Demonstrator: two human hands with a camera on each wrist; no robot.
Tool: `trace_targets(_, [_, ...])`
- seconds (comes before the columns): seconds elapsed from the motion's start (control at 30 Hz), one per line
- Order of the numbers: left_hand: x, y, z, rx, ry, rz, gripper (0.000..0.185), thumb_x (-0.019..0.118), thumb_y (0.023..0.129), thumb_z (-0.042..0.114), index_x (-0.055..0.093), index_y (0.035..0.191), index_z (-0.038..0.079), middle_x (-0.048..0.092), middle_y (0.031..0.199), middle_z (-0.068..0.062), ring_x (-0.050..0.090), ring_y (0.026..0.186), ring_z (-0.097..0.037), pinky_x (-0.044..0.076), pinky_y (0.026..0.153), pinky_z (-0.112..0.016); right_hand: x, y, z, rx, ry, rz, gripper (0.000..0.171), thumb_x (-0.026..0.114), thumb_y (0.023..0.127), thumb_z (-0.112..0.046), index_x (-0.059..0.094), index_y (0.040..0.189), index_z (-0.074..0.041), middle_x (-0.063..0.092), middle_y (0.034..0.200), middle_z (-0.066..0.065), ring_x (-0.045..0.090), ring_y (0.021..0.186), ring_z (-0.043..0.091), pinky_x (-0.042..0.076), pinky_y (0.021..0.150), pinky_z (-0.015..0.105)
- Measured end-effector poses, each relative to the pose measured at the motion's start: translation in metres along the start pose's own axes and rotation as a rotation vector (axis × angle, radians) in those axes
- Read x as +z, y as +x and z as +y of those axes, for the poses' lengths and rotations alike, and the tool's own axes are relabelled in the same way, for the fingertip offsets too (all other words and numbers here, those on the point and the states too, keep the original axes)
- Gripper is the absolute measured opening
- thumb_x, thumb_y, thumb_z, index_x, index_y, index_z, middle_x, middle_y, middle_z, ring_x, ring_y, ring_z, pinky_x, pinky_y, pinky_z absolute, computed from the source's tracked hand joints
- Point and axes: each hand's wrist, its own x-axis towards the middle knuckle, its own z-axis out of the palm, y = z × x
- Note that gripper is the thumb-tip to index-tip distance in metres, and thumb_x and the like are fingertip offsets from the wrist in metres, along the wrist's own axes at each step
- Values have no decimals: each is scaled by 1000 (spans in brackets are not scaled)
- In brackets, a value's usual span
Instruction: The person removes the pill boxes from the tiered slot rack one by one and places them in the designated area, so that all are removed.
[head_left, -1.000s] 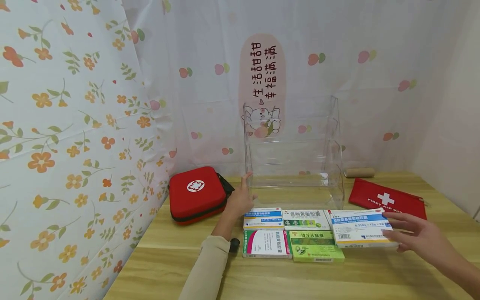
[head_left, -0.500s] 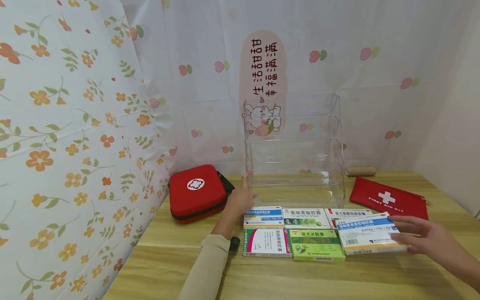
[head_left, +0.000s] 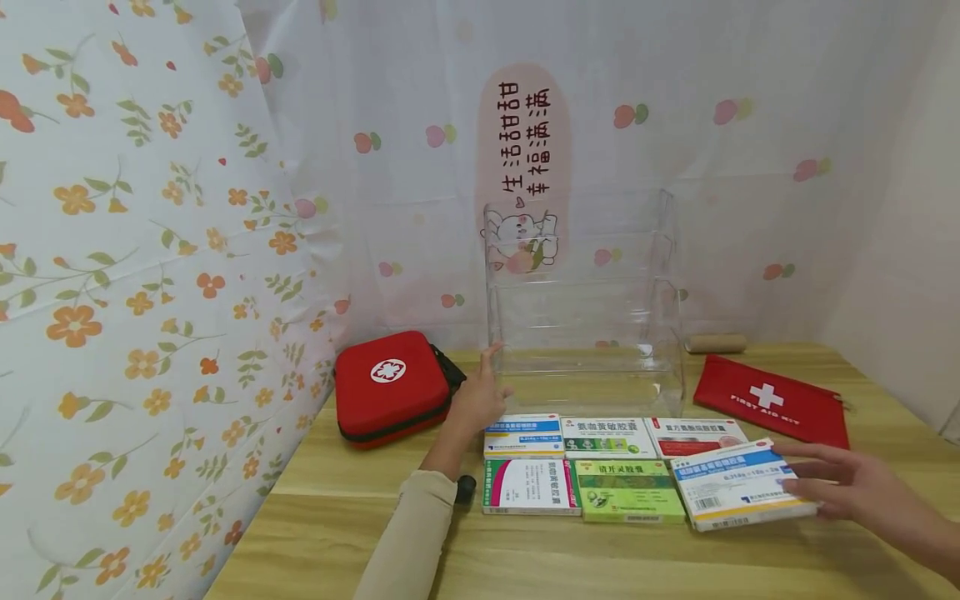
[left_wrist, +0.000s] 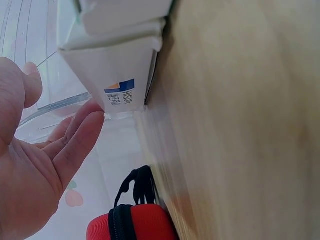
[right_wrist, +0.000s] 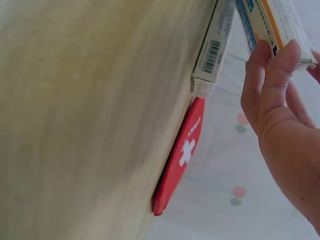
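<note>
My right hand (head_left: 847, 483) pinches a white-and-blue medicine box (head_left: 738, 487) at its right end, fingers on one face and thumb on the other. In the right wrist view that box is raised off the table and tilted. Below and left of it lie several flat medicine boxes in two rows, among them a green box (head_left: 633, 493), a pink-and-white box (head_left: 531, 487) and a red-and-white box (head_left: 693, 435). My left hand (head_left: 480, 402) rests by the lower left edge of a clear tiered rack (head_left: 577, 370), fingers extended, fingertips at a white box end (left_wrist: 112, 82).
A red hard case (head_left: 390, 392) sits left of the rack. Behind the right hand lies a red first aid pouch (head_left: 776, 400), with a cardboard tube (head_left: 716, 343) farther back. A patterned curtain (head_left: 405, 167) hangs behind the wooden table (head_left: 570, 558).
My right hand has drawn the held box toward the front and slightly right, uncovering the red-and-white box behind it. The left hand stays at the rack.
</note>
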Motion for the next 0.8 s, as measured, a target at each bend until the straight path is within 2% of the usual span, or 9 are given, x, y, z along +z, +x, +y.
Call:
trace_targets(0.17, [-1, -1, -1, 1, -20, 6, 84, 68, 95, 22, 10, 153, 37, 49, 80, -6, 48, 55, -20, 40, 49, -32, 3, 2, 3, -23, 40, -49, 65, 67, 95, -29, 41, 143, 7, 49, 133, 38, 64, 104, 31, 58, 72, 38])
trace_targets(0.27, [-1, 0, -1, 0, -29, 2, 83, 67, 95, 21, 9, 153, 37, 48, 79, -6, 48, 55, -21, 40, 49, -32, 5, 1, 4, -40, 49, -51, 63, 68, 95, -27, 43, 141, 8, 49, 132, 39, 64, 103, 33, 59, 71, 38])
trace_targets(0.63, [-4, -1, -2, 17, -4, -5, 84, 67, 95, 23, 9, 154, 37, 51, 84, -7, 48, 54, -21, 41, 48, -32, 10, 7, 4, -76, -23, -91, 57, 70, 93, -22, 48, 136, 10, 56, 124, 35, 65, 100, 35, 58, 67, 37])
trace_targets(0.8, [-9, -3, -4, 38, 75, -15, 84, 66, 96, 28, 6, 155, 37, 55, 85, -7, 50, 55, -20, 42, 48, -32, 12, 10, 1, -82, -88, -88, 56, 72, 91, -22, 52, 132, 10, 62, 118, 31, 66, 97, 34, 57, 63, 34])
